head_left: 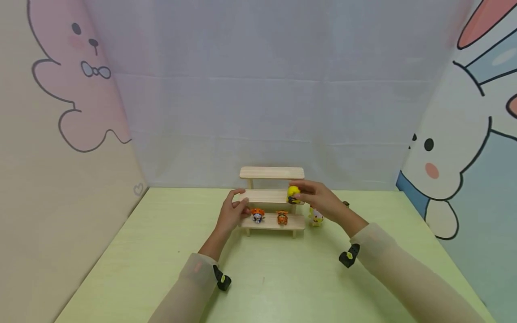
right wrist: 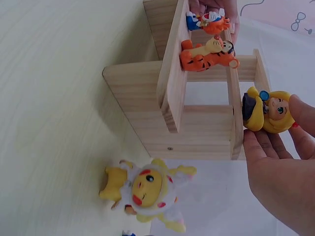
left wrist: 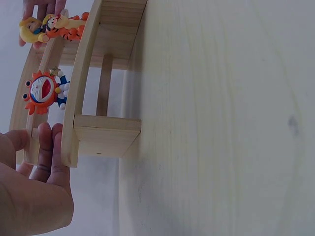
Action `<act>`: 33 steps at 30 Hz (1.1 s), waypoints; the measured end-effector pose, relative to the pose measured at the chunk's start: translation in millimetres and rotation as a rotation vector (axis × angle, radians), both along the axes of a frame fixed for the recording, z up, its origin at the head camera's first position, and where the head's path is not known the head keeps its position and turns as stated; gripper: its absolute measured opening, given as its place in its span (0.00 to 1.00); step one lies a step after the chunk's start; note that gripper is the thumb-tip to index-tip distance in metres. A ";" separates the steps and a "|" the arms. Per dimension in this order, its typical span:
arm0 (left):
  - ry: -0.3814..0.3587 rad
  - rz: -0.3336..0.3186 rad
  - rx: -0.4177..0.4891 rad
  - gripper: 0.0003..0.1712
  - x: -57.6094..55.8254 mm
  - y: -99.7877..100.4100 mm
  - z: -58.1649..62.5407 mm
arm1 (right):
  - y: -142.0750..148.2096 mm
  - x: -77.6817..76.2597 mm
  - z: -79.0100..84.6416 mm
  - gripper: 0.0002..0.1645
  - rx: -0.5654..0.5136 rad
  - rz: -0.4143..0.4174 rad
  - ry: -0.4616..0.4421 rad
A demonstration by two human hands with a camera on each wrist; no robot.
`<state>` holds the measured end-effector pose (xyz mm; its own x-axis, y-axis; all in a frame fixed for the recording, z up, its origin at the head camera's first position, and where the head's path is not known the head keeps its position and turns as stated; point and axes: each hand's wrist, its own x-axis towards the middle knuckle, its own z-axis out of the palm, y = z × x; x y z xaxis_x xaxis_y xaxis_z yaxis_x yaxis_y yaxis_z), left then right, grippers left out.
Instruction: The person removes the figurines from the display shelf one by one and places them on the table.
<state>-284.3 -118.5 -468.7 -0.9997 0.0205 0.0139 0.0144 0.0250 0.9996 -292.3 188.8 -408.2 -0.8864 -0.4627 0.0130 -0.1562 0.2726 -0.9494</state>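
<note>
A three-tier wooden shelf [head_left: 271,172] stands on the table, its left end gripped by my left hand [head_left: 233,212] at the middle tier. My right hand [head_left: 319,199] pinches a yellow-haired doll figurine [right wrist: 275,112] at the right end of that tier, the figurine's dark base right at the board. On the lowest tier stand a white-faced figurine in an orange crab hat [left wrist: 43,92], nearer my left hand, and an orange striped tiger figurine [right wrist: 206,56] to its right.
A yellow figurine in a white hooded costume [right wrist: 147,189] stands on the table [head_left: 258,269] just right of the shelf, under my right hand. Part of a small dark object [head_left: 346,204] shows behind my right wrist. A pale curtain [head_left: 266,112] hangs behind the shelf.
</note>
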 end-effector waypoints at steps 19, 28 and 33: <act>0.010 0.013 -0.010 0.23 2.5 2.9 -3.7 | 47.3 15.7 -4.7 0.31 0.044 -0.022 0.029; 0.013 0.015 -0.023 0.22 4.1 2.9 -3.3 | 68.8 19.7 -12.5 0.34 0.025 -0.007 0.014; 0.015 0.020 -0.028 0.22 4.0 2.9 -2.1 | 79.8 22.3 -16.2 0.35 0.004 -0.008 -0.005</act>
